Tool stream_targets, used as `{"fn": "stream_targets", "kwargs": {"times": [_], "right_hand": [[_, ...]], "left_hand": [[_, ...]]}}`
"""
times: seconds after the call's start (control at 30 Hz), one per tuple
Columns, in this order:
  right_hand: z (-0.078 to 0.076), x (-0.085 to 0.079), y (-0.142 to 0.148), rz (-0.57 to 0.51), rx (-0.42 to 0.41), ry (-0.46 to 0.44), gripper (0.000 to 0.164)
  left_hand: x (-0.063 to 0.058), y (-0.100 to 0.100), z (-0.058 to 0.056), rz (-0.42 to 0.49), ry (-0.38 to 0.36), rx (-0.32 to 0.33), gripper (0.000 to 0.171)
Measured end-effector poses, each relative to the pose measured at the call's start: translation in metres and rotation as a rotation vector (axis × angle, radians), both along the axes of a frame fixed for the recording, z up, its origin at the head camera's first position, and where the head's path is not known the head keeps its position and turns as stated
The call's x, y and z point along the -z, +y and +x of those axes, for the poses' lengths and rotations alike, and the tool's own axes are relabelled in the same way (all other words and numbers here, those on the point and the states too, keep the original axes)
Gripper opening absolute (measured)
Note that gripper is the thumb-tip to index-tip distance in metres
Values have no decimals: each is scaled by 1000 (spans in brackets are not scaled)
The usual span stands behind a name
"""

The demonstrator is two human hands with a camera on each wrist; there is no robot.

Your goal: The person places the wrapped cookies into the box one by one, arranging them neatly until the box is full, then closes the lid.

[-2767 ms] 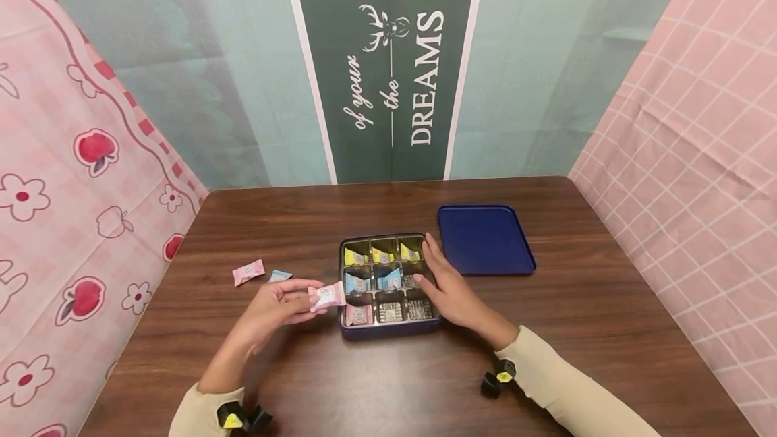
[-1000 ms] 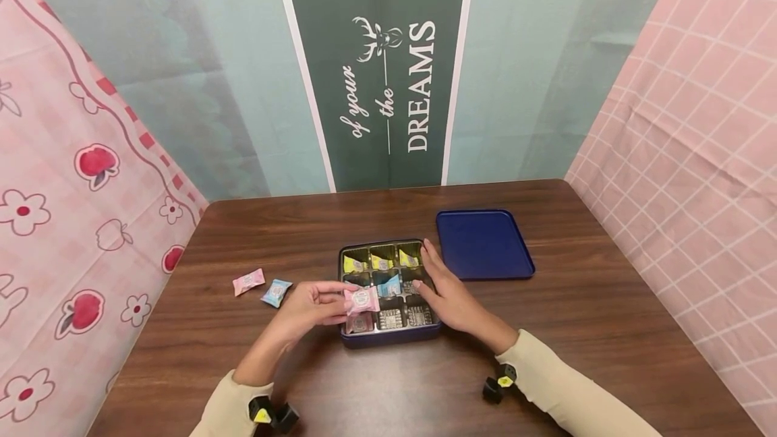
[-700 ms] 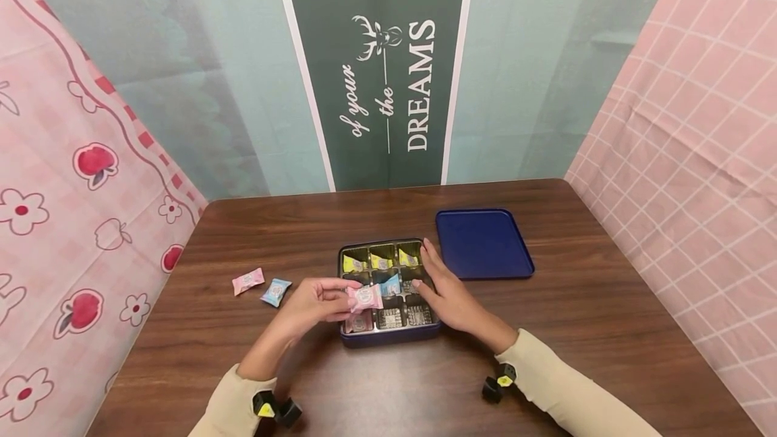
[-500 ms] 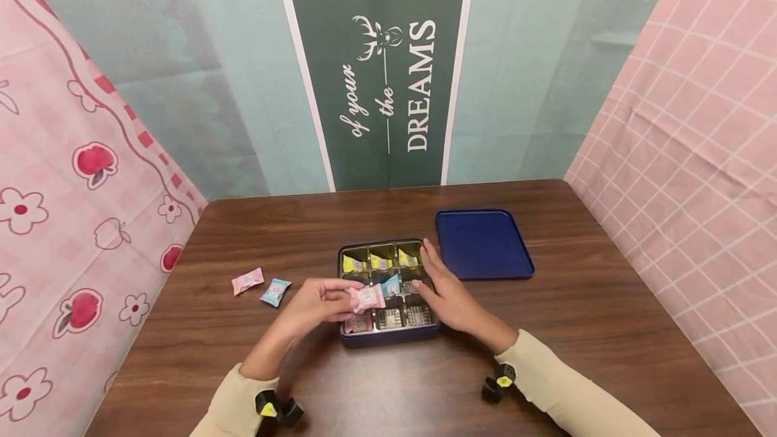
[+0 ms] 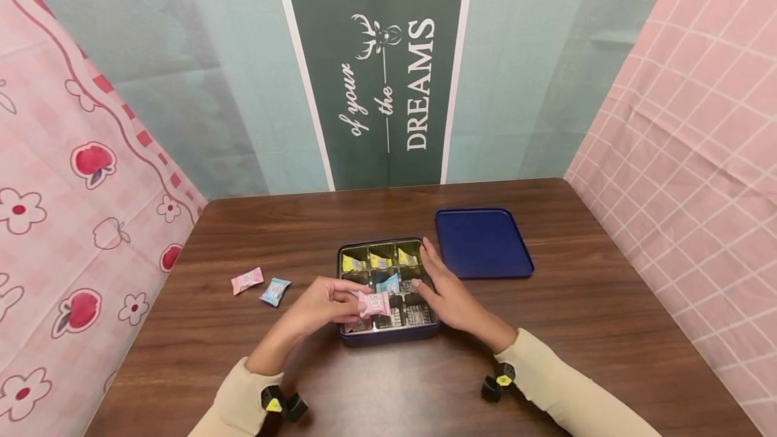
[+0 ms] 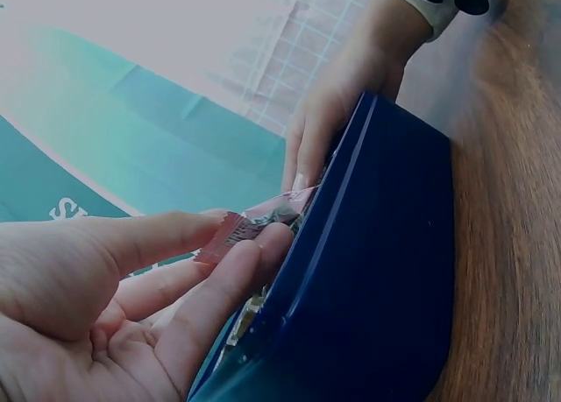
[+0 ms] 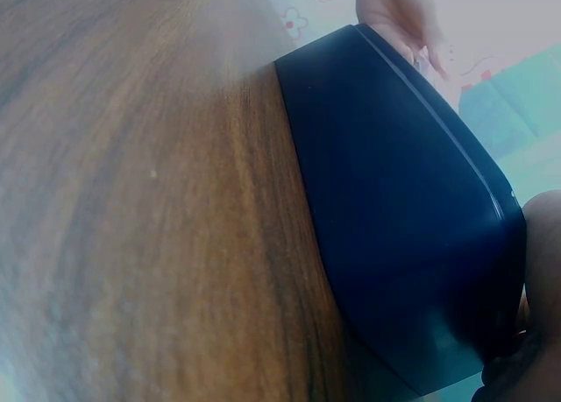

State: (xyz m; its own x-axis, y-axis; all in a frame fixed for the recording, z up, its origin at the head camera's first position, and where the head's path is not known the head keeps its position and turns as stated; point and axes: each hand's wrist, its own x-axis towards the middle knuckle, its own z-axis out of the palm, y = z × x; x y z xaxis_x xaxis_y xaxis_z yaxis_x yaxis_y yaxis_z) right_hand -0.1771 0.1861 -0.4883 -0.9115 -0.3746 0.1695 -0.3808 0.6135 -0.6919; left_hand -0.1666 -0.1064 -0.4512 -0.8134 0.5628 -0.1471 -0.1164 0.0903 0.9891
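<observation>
My left hand [image 5: 324, 303] pinches a pink wrapped candy [image 5: 375, 303] between thumb and fingers, over the front row of a dark blue tin [image 5: 394, 336]. The left wrist view has this candy [image 6: 250, 227] close by the tin's rim. Inside, a tray of compartments holds yellow candies [image 5: 380, 261] along the back row and a blue candy [image 5: 390, 283] at the centre. Another pink candy [image 5: 357, 325] sits front left, partly covered by my left hand. My right hand [image 5: 455, 299] rests along the tin's right side, fingers extended, thumb reaching over the rim.
On the wooden table [image 5: 388, 396], a pink candy [image 5: 247, 280] and a blue candy [image 5: 276, 292] lie left of the tin. The blue lid [image 5: 484, 243] lies flat behind and to the right. Fabric backdrops [image 5: 516, 73] stand around the table.
My left hand has carried the pink candy rightward, from the tin's left edge to over the front middle compartment. The right hand stays at the tin's right side.
</observation>
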Motion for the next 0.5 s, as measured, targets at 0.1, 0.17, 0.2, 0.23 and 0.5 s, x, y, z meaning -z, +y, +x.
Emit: {"fn": "stream_targets", "kwargs": {"times": [0.1, 0.17, 0.2, 0.23, 0.5], "right_hand": [[0, 0, 0, 0, 1, 2, 72], [0, 0, 1, 0, 1, 5, 72], [-1, 0, 1, -1, 0, 7, 71], [0, 0, 1, 0, -1, 7, 71], [0, 0, 0, 0, -4, 6, 72]], "left_hand": [[-3, 3, 1, -8, 6, 20, 34], [-4, 4, 2, -12, 9, 29, 33], [-5, 5, 2, -17, 13, 32, 33], [-5, 6, 2, -23, 15, 34, 33], [-4, 12, 3, -31, 38, 60, 32]]}}
